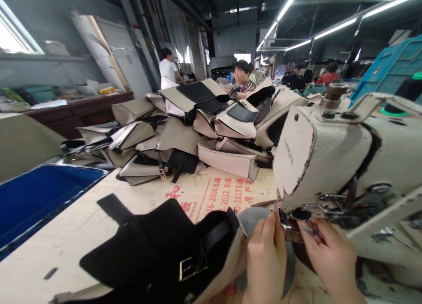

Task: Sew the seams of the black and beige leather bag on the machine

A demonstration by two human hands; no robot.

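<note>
A black and beige bag piece (165, 255) with a black strap and gold buckle (193, 268) lies on the plywood table in front of me, its grey edge (252, 220) pushed under the head of a worn cream sewing machine (329, 159). My left hand (267, 260) lies on that edge, fingers together and pressed down just left of the needle area. My right hand (329, 255) is right of the needle, fingers curled around the material beneath the machine head. The needle and foot are mostly hidden by the machine and my fingers.
A large heap of beige and black bags (198, 128) covers the far side of the table. A blue bin (39, 198) sits at the left edge. Other people work at the back, one standing (169, 66). A blue crate (392, 66) stands behind the machine.
</note>
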